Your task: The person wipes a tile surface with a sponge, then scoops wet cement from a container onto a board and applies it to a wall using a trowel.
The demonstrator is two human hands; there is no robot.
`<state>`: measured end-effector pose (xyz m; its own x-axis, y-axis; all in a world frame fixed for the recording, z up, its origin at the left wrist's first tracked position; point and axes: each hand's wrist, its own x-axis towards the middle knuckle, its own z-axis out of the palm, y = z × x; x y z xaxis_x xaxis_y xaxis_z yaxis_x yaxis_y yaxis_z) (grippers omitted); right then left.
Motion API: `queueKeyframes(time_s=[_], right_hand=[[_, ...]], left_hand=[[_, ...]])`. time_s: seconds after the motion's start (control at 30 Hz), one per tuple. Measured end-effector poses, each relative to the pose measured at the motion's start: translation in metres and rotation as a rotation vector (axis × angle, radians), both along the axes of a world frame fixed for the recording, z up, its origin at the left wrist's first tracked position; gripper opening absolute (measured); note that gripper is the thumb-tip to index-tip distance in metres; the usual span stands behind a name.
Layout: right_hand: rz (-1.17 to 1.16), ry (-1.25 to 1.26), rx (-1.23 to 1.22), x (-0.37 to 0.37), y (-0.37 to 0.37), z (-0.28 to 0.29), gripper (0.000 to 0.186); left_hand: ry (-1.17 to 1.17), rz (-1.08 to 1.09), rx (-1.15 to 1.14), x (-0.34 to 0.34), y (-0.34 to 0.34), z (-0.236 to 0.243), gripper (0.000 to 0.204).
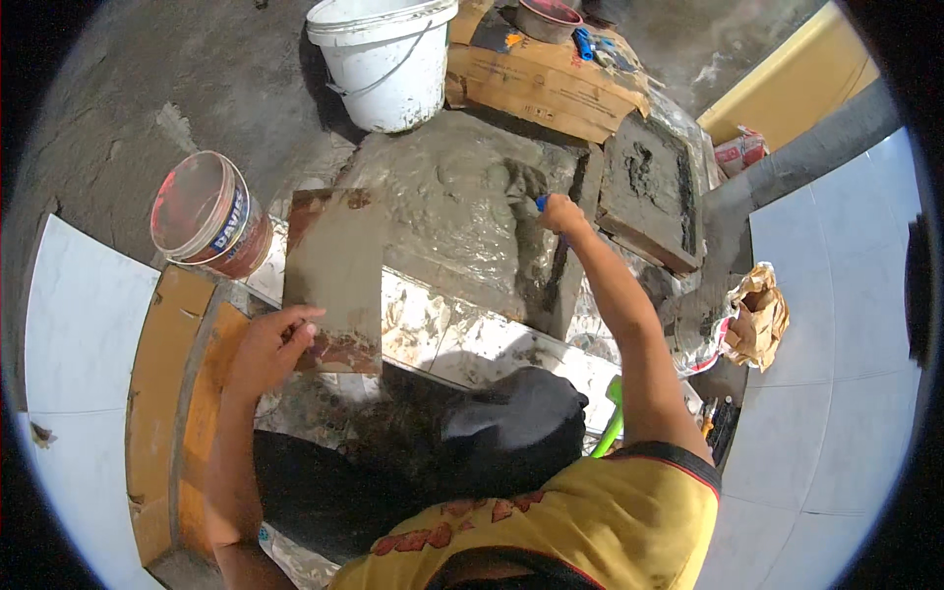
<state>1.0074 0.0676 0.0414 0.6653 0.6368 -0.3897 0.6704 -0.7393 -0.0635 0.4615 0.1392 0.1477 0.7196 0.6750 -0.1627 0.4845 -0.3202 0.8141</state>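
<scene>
My right hand (562,213) grips a trowel by its blue handle (542,203). The mortar-coated blade (524,183) of the trowel rests in a wide bed of wet grey mortar (442,197). With my left hand (273,346) I hold a flat rectangular board (334,265) by its lower left edge. A smooth grey layer covers the board's middle, with brown patches at both ends. Its right side overlaps the near left part of the mortar bed. Fingers beneath the board are hidden.
A white bucket (383,69) stands behind the mortar, a clear-sided paint pail (211,216) to its left. Flattened cardboard (541,84) lies at the back. A mortar-filled wooden frame (649,192) and a torn paper bag (757,317) are on the right, beside white tiles (836,295).
</scene>
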Motion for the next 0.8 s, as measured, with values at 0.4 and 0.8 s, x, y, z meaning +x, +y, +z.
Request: queueKeyframes(time_s=[0.4, 0.8], right_hand=[[0.439, 0.256, -0.006, 0.033, -0.012, 0.009, 0.028], [0.172, 0.299, 0.312, 0.083, 0.075, -0.076, 0.066]], left_hand=[[-0.040, 0.109, -0.004, -0.001, 0.016, -0.011, 0.026], [0.047, 0.236, -0.014, 0.003, 0.026, -0.024, 0.026]])
